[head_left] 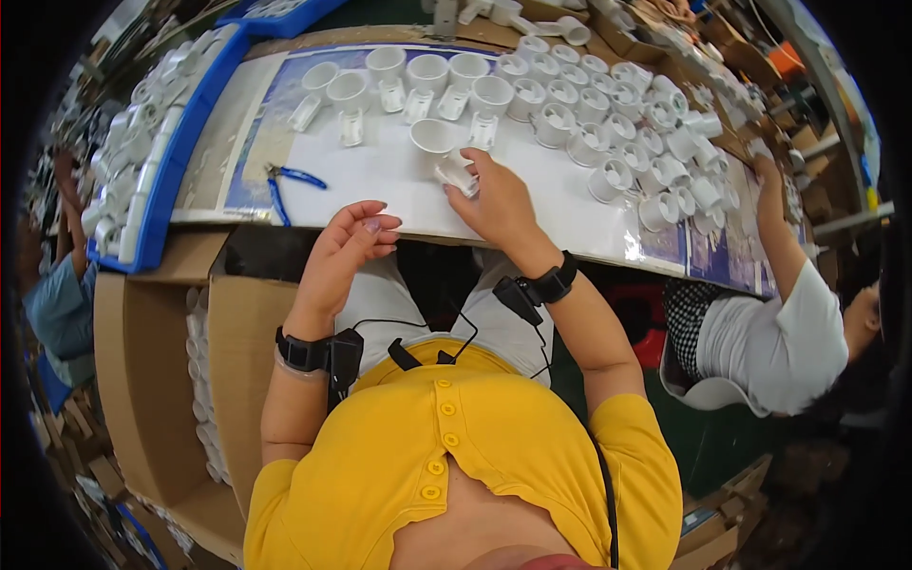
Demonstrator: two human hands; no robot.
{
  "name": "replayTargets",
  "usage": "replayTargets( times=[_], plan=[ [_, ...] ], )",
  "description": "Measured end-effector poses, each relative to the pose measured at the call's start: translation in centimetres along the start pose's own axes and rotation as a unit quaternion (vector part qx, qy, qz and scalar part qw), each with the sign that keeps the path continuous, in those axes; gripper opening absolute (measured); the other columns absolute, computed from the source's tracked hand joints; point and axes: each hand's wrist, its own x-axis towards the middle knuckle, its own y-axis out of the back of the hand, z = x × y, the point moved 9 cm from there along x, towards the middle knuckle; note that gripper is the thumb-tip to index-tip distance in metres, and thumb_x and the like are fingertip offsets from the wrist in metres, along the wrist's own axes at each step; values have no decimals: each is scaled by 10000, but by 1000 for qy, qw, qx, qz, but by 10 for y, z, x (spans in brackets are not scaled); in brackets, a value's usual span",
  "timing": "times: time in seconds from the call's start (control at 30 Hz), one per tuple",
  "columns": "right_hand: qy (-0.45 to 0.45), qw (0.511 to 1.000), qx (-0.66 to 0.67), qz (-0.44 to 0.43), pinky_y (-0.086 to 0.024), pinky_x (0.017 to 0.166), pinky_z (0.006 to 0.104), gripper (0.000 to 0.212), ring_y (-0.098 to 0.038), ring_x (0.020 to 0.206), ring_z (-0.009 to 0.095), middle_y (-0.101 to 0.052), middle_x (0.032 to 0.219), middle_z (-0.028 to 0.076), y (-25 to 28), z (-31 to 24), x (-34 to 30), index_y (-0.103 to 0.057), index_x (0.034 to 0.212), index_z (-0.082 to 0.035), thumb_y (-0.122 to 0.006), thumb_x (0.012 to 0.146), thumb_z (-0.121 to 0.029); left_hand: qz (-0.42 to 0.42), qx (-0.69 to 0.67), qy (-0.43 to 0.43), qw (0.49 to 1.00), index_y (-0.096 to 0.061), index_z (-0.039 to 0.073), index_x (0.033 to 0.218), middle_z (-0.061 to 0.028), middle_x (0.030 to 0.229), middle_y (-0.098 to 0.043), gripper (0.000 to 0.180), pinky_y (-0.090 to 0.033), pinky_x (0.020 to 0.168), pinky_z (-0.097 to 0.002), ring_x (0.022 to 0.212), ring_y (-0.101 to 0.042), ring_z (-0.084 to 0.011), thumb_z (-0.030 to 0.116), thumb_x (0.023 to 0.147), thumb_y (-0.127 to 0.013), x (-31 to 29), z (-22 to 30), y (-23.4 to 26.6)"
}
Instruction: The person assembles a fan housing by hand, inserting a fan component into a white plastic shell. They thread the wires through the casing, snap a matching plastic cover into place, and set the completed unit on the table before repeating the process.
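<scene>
We see right hand (499, 201) fingers clamped on small white plastic fitting (457, 175) at table (380, 180) centre, beside white cup (434, 136). Left hand (344, 249) hovers empty, fingers loosely curled. We judge fitting light, rigid, smooth; grip its sides.

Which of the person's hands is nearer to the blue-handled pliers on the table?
Left. The left hand hangs empty just right of the blue-handled pliers, near the table edge. The right hand is farther right, its fingers on a small white plastic part.
</scene>
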Motion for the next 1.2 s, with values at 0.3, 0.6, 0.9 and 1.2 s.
replayTargets(
  times=[0.3, 0.6, 0.9, 1.2],
  plan=[
    [86, 995, 55, 16, -495, 738, 317, 436, -620, 793, 227, -642, 964, 109, 44, -39, -39, -541, 1166, -40, -708, 781, -160, -82, -149, 5, 985, -406, 33, 1313, -113, 1170, -585, 413, -480, 883, -317, 1054, -577, -191, 160, 943, -537, 60, -19, -69],
    [10, 960, -202, 193, -511, 781, 344, 406, -637, 904, 230, -637, 1082, 100, 222, 115, 37, -577, 1176, -90, -672, 820, -261, 13, 669, -262, 695, -414, 24, 1318, -133, 1217, -557, 471, -466, 889, -309, 1087, -563, -182, 51, 883, -592, 48, 37, -62],
    [-85, 868, -486, 44, -516, 796, 390, 583, -590, 1011, 309, -626, 1080, 141, 194, 170, 99, -548, 1214, -105, -679, 761, -447, -20, 154, -120, 981, -402, -7, 1311, -127, 1123, -562, 481, -464, 940, -384, 1036, -575, -236, 28, 863, -574, 49, 11, -26],
    [-132, 754, 639, 76, -555, 725, 302, 432, -643, 881, 254, -620, 1044, 169, 164, 93, 35, -490, 1172, 44, -532, 914, -301, -79, -164, -34, 983, -379, 5, 1323, -147, 1151, -536, 498, -467, 959, -485, 1029, -570, -252, 11, 841, -505, 52, -5, -21]
  ],
)
